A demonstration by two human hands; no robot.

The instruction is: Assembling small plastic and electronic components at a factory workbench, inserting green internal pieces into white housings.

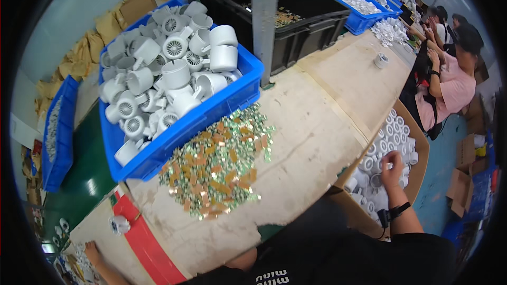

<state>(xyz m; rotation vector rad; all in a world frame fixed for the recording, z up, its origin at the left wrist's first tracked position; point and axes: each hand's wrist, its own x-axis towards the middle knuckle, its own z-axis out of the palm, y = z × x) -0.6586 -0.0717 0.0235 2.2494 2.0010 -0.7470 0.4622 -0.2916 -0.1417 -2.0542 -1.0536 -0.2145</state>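
My left hand [93,254] is at the far lower left, beside a heap of small white parts [82,258] on the table. Its fingers look drawn together; whatever they may hold is too small to make out. At the right, my right hand [392,169] hangs over a cardboard box [421,171] full of white ringed plastic parts [393,129]. Thumb and fingers there curve apart, with white showing through the gap and no part plainly gripped. A single white round housing [119,225] rests by the red strip [142,235] on the table.
A blue bin [182,134] heaped with white fan housings [177,74] stands at the table's far left. Before it lies a pile of small green and copper-coloured pieces [216,163]. A metal post [265,21] rises beside a black crate [311,34]. Co-workers [449,84] sit at the far right.
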